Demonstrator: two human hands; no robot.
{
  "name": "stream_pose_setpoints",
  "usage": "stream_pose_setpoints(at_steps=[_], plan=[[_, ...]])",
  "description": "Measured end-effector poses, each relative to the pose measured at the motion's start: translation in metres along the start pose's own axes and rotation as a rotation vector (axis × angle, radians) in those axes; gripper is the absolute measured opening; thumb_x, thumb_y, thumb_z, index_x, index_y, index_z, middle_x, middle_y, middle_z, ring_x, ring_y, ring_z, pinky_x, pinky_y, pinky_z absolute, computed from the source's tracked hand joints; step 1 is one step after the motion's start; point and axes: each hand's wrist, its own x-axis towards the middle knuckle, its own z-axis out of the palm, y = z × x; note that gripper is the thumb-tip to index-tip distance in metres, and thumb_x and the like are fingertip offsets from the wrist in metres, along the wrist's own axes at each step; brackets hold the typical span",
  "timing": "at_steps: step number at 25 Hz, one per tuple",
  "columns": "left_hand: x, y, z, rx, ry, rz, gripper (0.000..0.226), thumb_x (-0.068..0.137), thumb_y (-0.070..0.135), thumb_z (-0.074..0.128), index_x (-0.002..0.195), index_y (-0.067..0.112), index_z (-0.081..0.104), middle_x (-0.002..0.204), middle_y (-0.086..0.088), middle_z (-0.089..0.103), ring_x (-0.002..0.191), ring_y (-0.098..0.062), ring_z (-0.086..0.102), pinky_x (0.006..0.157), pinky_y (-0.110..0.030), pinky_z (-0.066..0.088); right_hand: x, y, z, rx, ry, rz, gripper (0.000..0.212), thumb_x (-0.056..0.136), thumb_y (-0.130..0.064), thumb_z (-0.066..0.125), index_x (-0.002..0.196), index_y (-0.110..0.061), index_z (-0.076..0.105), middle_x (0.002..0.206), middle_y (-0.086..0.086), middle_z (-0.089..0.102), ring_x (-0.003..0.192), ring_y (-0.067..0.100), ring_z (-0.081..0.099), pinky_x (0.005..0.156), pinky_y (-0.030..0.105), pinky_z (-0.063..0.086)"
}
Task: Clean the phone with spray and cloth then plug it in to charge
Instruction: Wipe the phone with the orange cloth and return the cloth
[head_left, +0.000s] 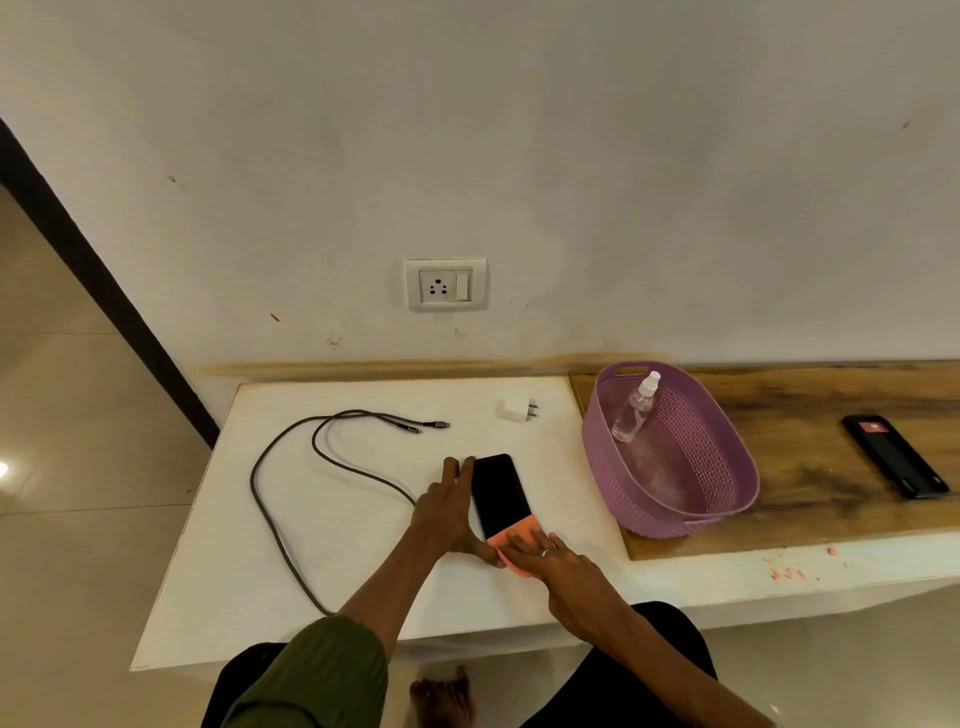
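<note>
A black phone (497, 491) lies screen up on the white table (363, 519). My left hand (448, 509) rests flat against the phone's left edge with straight fingers. My right hand (558, 558) presses an orange cloth (506, 545) onto the phone's near end. A clear spray bottle (636, 408) leans inside the purple basket (727, 467). A grey charging cable (311, 483) loops across the table's left half. A white charger plug (517, 409) lies near the back edge. The wall socket (445, 285) is above the table.
A second dark phone (893, 456) lies on the wooden counter (810, 415) to the right of the basket. The counter's front edge has orange specks. My knees and a foot show below the table's front edge.
</note>
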Motion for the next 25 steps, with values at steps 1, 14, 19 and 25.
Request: stream_pose_setpoints(at_steps=[1, 14, 19, 25], plan=[[0.0, 0.0, 0.0, 0.001, 0.001, 0.0, 0.158, 0.037, 0.075, 0.084, 0.155, 0.02, -0.005, 0.153, -0.011, 0.012, 0.117, -0.033, 0.053, 0.094, -0.045, 0.051, -0.001, 0.0, -0.002, 0.012, 0.002, 0.012, 0.082, 0.094, 0.005, 0.046, 0.153, -0.04, 0.01, 0.165, 0.0, 0.003, 0.151, 0.03, 0.012, 0.114, 0.04, 0.034], [0.0, -0.002, -0.004, -0.057, -0.015, -0.004, 0.158, 0.032, 0.078, 0.082, 0.153, 0.024, -0.004, 0.152, -0.006, 0.013, 0.12, -0.033, 0.052, 0.094, -0.047, 0.051, -0.007, 0.023, 0.0, 0.064, 0.022, 0.228, 0.088, 0.091, 0.005, 0.055, 0.152, -0.041, 0.013, 0.163, -0.006, 0.018, 0.149, 0.032, 0.022, 0.111, 0.037, 0.04], [-0.001, -0.001, -0.002, -0.042, -0.017, -0.005, 0.157, 0.034, 0.079, 0.081, 0.154, 0.024, -0.004, 0.153, -0.007, 0.012, 0.12, -0.033, 0.052, 0.094, -0.046, 0.052, -0.008, 0.014, 0.007, -0.03, -0.054, 0.206, 0.093, 0.088, 0.002, 0.062, 0.153, -0.038, 0.009, 0.163, 0.001, 0.017, 0.148, 0.035, 0.022, 0.111, 0.044, 0.039], [-0.003, -0.001, -0.001, -0.045, -0.016, -0.002, 0.158, 0.034, 0.079, 0.081, 0.154, 0.023, -0.004, 0.153, -0.006, 0.013, 0.117, -0.032, 0.054, 0.091, -0.046, 0.053, -0.021, -0.006, 0.016, -0.043, -0.168, 0.085, 0.083, 0.09, -0.002, 0.062, 0.152, -0.038, 0.019, 0.162, 0.0, 0.021, 0.145, 0.032, 0.029, 0.115, 0.046, 0.033]])
